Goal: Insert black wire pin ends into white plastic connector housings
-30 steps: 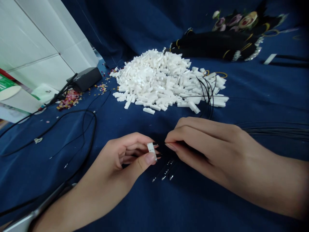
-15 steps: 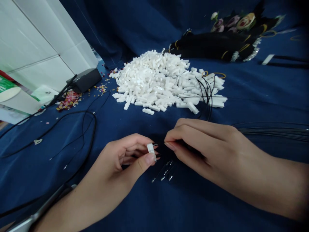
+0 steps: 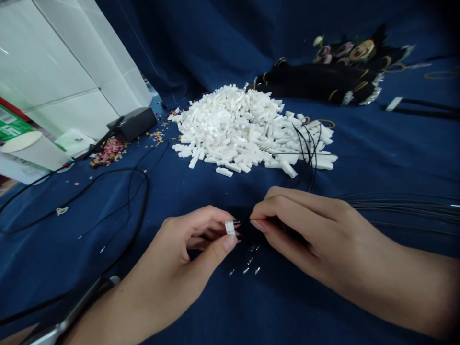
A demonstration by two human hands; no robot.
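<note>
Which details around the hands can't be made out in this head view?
All in the head view:
- Black wire: the right hand hides most of it; whether its tip enters the housing is too small to tell.
- White connector housing: the left hand covers its lower part.
- Metal-tipped wire ends: too small to make out their shape.
- Silver tool: cut off by the bottom edge.

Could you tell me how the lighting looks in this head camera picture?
Head view: soft light, with a pale sheen on the glossy white tiled wall; the dark blue cloth darkens toward the top right corner; the wide lens curves the edges.
</note>
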